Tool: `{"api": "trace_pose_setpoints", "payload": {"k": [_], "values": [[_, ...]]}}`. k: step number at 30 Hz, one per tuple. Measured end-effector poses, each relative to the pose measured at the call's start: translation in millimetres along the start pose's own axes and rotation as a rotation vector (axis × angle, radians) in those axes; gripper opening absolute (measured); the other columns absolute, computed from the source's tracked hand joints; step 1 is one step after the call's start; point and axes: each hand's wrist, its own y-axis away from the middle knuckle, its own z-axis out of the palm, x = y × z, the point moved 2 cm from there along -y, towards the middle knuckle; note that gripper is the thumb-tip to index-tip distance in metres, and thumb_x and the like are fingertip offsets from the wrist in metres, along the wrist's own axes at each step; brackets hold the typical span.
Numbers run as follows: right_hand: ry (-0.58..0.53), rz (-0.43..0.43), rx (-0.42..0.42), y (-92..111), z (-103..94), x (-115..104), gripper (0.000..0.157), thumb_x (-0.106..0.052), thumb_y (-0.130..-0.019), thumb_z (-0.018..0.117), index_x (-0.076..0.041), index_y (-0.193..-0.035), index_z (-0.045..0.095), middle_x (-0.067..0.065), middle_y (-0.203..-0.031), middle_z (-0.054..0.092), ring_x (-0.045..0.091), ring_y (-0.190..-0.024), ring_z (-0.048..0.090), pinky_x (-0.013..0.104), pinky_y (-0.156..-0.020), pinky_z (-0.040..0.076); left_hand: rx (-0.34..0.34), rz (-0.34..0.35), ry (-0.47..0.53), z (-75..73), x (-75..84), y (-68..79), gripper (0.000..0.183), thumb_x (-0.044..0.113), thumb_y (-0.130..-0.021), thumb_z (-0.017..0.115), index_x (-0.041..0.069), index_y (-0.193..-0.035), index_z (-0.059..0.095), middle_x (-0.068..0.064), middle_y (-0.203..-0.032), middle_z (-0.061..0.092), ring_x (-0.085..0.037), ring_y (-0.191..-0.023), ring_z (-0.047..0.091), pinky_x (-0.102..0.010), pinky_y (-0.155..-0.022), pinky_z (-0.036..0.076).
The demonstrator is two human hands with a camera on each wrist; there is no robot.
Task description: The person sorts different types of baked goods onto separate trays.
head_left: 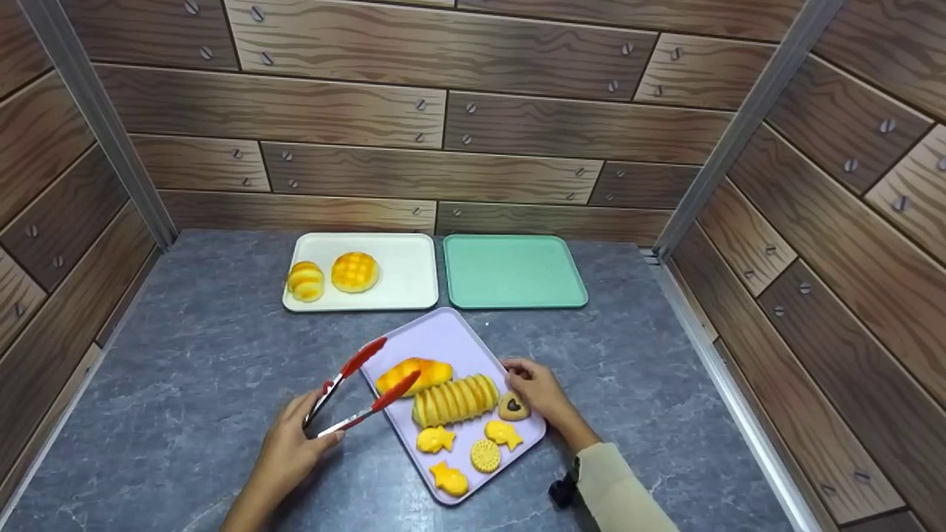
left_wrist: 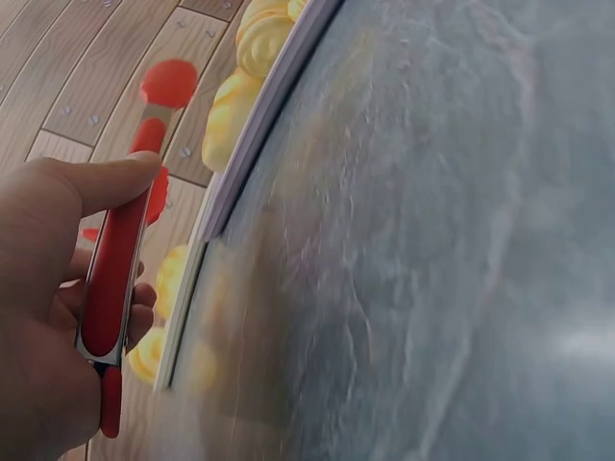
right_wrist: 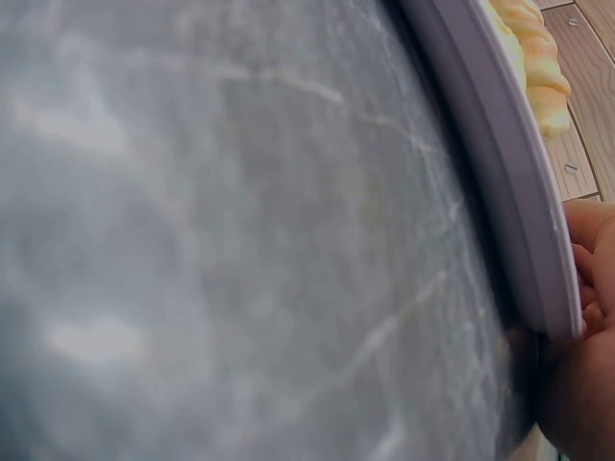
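My left hand (head_left: 292, 443) grips red-tipped metal tongs (left_wrist: 117, 259), whose two arms are spread apart. One tong tip hangs by the left rim of the lilac tray (head_left: 443, 329), and the other overlaps the orange-glazed bread (head_left: 436, 372). Beside that bread lies a ridged roll (head_left: 456, 400). My right hand (head_left: 543, 391) holds the tray's right rim, close to a heart cookie (head_left: 514, 406); in the right wrist view its curled fingers (right_wrist: 583, 259) are at the tray's edge. Fish-shaped biscuits (head_left: 504, 434) and a round biscuit (head_left: 485, 456) lie at the tray's near end.
Behind the lilac tray stands a white tray (head_left: 410, 270) with a striped bun (head_left: 306, 281) and a round crosshatched bun (head_left: 355, 272). A green tray (head_left: 515, 271) sits to its right. Wood-patterned walls (head_left: 443, 174) enclose the grey marbled table (head_left: 192, 355).
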Motion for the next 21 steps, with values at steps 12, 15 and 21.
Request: {"api": "trace_pose_setpoints", "payload": {"k": [12,15,21], "values": [[-0.042,0.009,-0.001,0,1.1,0,0.025,-0.009,-0.095,0.064,-0.003,-0.118,0.071,0.008,-0.098,0.066,0.012,-0.082,0.055,0.021,-0.072,0.045,-0.024,0.056,-0.085,-5.0,-8.8,-1.4,0.072,0.015,-0.076,0.086,0.003,-0.141,0.057,-0.019,-0.136,0.060,-0.040,-0.127,0.055,-0.058,-0.105,0.042],[-0.042,0.016,-0.001,1,0.5,-1,0.025,-0.010,-0.095,0.065,-0.004,-0.118,0.072,0.008,-0.098,0.066,0.012,-0.082,0.054,0.021,-0.072,0.045,-0.022,0.091,-0.086,-5.5,-10.5,-3.3,0.072,0.013,-0.074,0.087,0.005,-0.139,0.059,-0.017,-0.134,0.062,-0.039,-0.126,0.056,-0.056,-0.106,0.042],[-0.037,0.010,-0.008,2,-0.3,-1,0.025,-0.010,-0.096,0.064,-0.005,-0.119,0.072,0.008,-0.099,0.066,0.014,-0.085,0.056,0.023,-0.075,0.046,-0.049,0.109,-0.093,-5.2,-10.6,-9.2,0.071,0.013,-0.073,0.087,0.007,-0.139,0.061,-0.015,-0.133,0.064,-0.037,-0.125,0.057,-0.055,-0.106,0.042]]}}
